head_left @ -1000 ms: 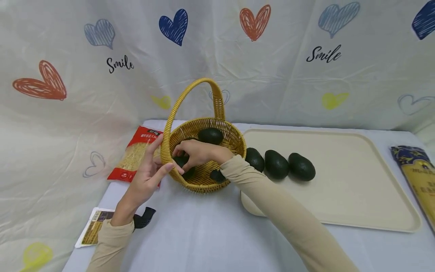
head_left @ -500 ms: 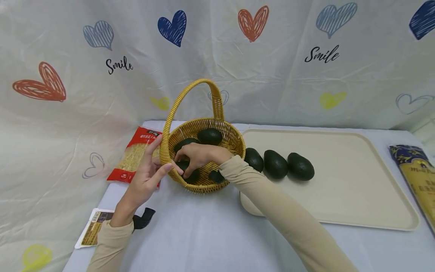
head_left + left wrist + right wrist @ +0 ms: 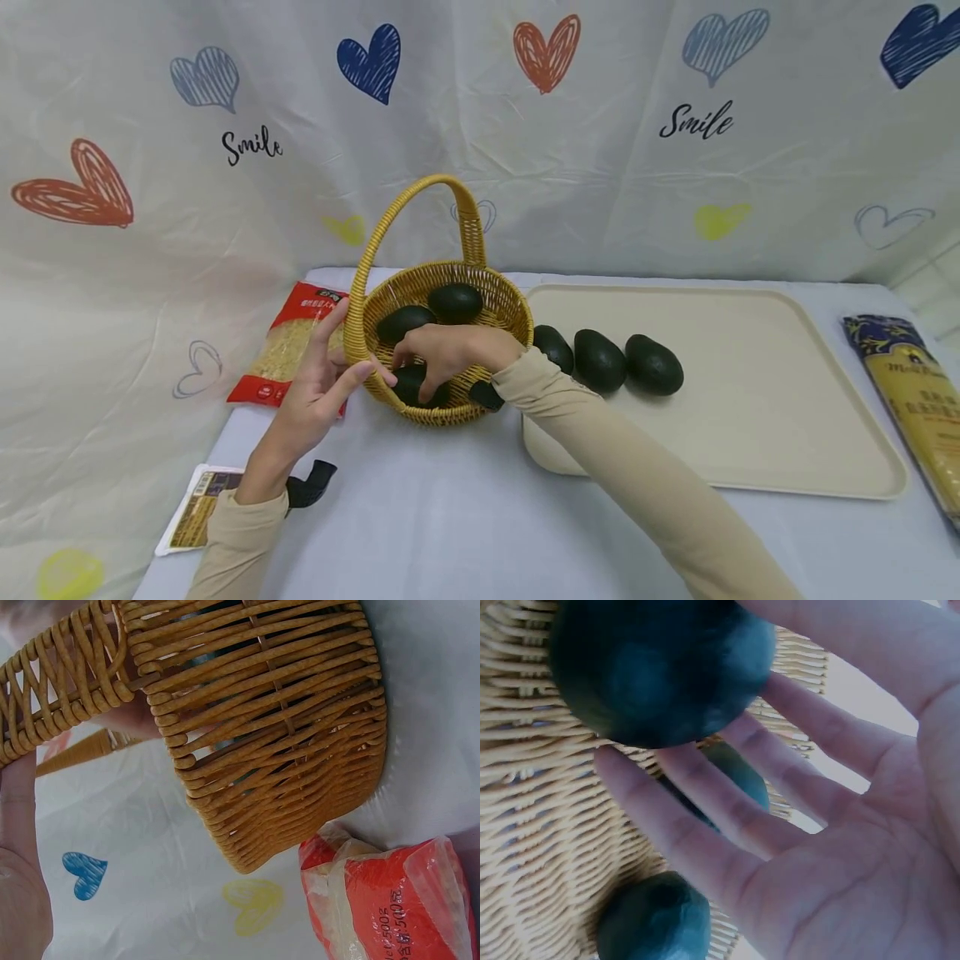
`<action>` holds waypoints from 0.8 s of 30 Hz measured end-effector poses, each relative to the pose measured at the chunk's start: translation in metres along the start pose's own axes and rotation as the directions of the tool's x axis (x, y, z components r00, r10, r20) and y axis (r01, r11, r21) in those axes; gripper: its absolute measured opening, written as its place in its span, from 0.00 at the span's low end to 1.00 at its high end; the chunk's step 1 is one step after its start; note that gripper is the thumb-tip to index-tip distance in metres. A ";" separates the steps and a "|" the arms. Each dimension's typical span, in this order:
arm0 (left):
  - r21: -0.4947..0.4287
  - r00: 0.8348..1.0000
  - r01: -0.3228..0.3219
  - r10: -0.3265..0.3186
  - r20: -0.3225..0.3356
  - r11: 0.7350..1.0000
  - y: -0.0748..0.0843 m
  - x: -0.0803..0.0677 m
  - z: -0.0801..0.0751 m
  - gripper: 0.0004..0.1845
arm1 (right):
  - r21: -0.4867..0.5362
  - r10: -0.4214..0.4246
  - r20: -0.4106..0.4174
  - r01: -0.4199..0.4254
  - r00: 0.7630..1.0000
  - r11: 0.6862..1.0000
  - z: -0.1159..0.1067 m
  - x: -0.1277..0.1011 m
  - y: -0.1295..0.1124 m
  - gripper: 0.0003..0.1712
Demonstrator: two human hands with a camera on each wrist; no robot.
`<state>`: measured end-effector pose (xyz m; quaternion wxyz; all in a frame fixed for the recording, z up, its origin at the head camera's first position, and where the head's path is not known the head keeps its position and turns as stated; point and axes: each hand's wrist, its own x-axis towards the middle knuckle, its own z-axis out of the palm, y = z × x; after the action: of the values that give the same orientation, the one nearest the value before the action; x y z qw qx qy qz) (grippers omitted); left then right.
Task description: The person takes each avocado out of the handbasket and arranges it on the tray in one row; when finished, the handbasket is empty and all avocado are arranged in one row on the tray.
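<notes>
From the head view, the basket (image 3: 438,354) on the table (image 3: 450,517) is steadied by the left hand (image 3: 318,392), fingers straight against its rim. The right hand (image 3: 442,354) is reached inside, fingers curled over an avocado (image 3: 411,385). In the left wrist view, the basket's wall is seen beside a red packet (image 3: 390,900). In the right wrist view, the avocado is touched by spread fingers (image 3: 705,817).

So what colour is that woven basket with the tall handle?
The basket is golden yellow wicker, plain with no pattern. The weave shows best in the left wrist view.
</notes>
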<state>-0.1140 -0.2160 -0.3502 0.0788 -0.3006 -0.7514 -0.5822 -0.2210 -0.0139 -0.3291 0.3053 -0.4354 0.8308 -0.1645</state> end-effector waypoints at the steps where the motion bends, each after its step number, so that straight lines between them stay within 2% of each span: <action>1: 0.000 1.000 0.002 -0.002 -0.001 1.000 0.000 0.000 0.000 0.46 | -0.018 0.005 0.006 -0.005 1.000 1.000 0.000 -0.003 0.000 0.34; 5: -0.005 1.000 -0.006 0.007 0.003 1.000 0.000 0.001 0.001 0.46 | -0.056 0.019 0.000 -0.019 1.000 0.998 0.003 -0.017 0.005 0.34; 11: -0.017 1.000 -0.019 0.019 0.006 1.000 0.000 0.001 0.001 0.46 | -0.021 -0.030 -0.058 0.029 0.998 0.999 0.012 -0.030 0.017 0.36; 18: -0.041 1.000 -0.026 0.026 -0.006 0.999 0.000 0.001 0.000 0.47 | 0.048 -0.088 -0.150 0.096 0.985 0.994 0.027 -0.028 0.023 0.33; 24: -0.041 0.999 -0.032 0.032 -0.004 0.999 -0.001 0.002 0.001 0.48 | 0.059 -0.117 -0.223 0.133 0.968 0.989 0.037 -0.026 0.029 0.32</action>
<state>-0.1156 -0.2146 -0.3502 0.0830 -0.3132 -0.7341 -0.5968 -0.2044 0.0237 -0.3634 0.2165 -0.4545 0.8238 -0.2606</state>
